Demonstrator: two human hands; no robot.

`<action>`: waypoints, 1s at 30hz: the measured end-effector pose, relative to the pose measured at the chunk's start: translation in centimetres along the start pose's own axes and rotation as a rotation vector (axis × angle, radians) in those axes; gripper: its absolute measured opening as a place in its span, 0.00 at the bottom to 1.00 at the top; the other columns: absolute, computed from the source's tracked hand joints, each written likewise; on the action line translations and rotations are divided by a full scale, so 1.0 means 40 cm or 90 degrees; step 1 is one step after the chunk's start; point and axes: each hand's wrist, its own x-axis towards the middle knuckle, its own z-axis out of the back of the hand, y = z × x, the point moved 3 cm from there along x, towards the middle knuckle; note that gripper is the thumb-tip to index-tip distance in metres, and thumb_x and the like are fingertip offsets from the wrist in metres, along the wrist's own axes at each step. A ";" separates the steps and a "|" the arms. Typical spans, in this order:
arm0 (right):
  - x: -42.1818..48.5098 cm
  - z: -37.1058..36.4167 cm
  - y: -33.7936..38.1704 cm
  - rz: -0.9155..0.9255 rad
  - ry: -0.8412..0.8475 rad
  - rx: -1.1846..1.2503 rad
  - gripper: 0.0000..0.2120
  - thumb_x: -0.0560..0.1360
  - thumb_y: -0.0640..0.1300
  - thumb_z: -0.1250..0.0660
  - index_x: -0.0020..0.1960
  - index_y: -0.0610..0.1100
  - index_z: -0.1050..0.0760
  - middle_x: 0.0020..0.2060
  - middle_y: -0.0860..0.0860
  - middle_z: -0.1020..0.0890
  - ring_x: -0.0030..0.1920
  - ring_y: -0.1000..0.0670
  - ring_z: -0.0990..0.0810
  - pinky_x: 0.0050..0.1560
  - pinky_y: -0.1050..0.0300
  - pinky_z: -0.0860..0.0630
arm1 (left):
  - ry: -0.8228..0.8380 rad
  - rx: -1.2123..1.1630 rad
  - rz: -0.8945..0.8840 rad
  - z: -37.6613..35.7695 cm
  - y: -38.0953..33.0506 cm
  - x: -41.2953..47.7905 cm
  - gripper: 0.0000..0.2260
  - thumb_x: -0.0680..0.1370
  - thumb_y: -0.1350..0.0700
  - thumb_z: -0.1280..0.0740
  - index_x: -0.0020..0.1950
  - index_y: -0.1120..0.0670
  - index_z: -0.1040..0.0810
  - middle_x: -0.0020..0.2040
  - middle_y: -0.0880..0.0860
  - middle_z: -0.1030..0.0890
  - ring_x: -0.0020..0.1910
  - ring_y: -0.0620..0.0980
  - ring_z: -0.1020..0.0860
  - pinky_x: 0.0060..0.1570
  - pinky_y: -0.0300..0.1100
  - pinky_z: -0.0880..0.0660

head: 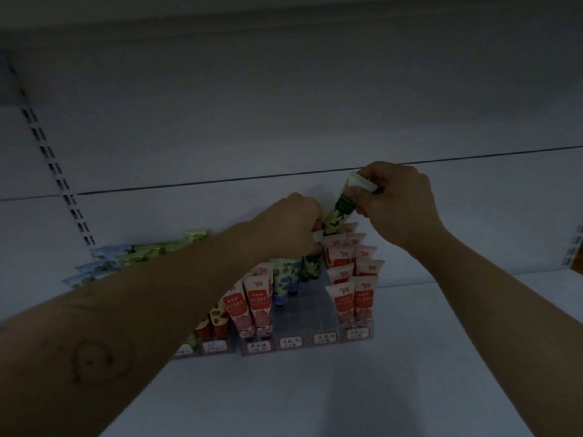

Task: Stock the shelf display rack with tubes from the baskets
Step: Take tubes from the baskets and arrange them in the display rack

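Just above rack [318,310] — green tube [342,207], right hand's [397,203] grip topmost, left hand's [290,222] lowermost.

Pinching the pale top end of a green-patterned tube [342,209] with the right hand [394,203], tilting it above the back row of a stepped display rack [318,307]. Curling the left hand [293,225] round a second tube [317,237] just beside. Reaching over pink tubes [362,298] standing in the rack's lanes.

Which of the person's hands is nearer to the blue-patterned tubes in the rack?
Left. The left hand sits just above the blue-patterned tubes; the right hand is further up and to the right, gripping a green tube.
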 end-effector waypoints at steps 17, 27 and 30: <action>0.019 -0.014 0.014 0.004 0.099 -0.061 0.04 0.72 0.46 0.27 0.44 0.47 0.20 0.34 0.51 0.16 0.35 0.55 0.18 0.42 0.57 0.21 | -0.013 -0.040 -0.001 0.164 0.001 -0.023 0.14 0.69 0.52 0.23 0.40 0.62 0.22 0.35 0.54 0.26 0.33 0.50 0.29 0.32 0.39 0.33; 0.036 -0.136 0.033 0.071 0.319 -0.276 0.15 0.70 0.48 0.26 0.54 0.43 0.21 0.51 0.46 0.20 0.51 0.48 0.23 0.46 0.62 0.33 | -0.098 -0.075 -0.014 0.203 0.028 -0.092 0.09 0.69 0.54 0.24 0.45 0.56 0.19 0.41 0.53 0.19 0.41 0.50 0.21 0.41 0.45 0.22; 0.018 -0.148 0.024 0.065 0.345 -0.286 0.11 0.69 0.46 0.26 0.49 0.43 0.21 0.46 0.47 0.20 0.47 0.49 0.24 0.44 0.61 0.33 | -0.110 -0.109 0.003 0.198 0.045 -0.118 0.08 0.69 0.54 0.24 0.43 0.52 0.20 0.41 0.50 0.19 0.41 0.47 0.21 0.42 0.43 0.22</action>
